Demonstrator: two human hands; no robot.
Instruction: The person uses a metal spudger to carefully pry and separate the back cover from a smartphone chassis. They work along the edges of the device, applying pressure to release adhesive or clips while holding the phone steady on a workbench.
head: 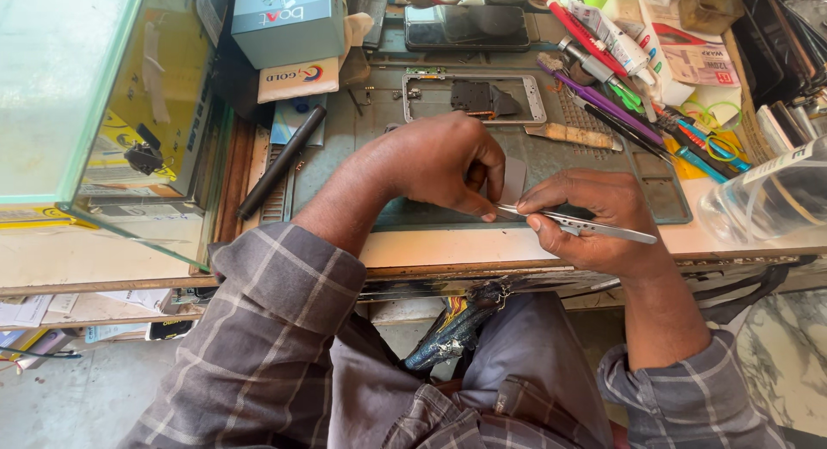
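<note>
Glass from a display case filled the far left of the head view, with a blue box and a white carton just beside it and a black pen-like tool lying slantwise below them at the edge of a grey-green work mat. Near the middle of the mat lay an opened phone frame, its back up, and beyond it a dark phone. Nearer the table's front edge, the left hand was curled, its fingers pinching a small pale flat piece that stood up between the two hands. Touching that piece from the right were silver tweezers, gripped in the right hand with thumb and fingers closed along their length, tips pointing left toward the other hand's fingertips. Farther right, a wooden-handled blade rested on the mat, then a loose heap of pens, tubes and screwdrivers, and at the far right a clear plastic container stood at the table's edge. Both forearms wore plaid sleeves.
</note>
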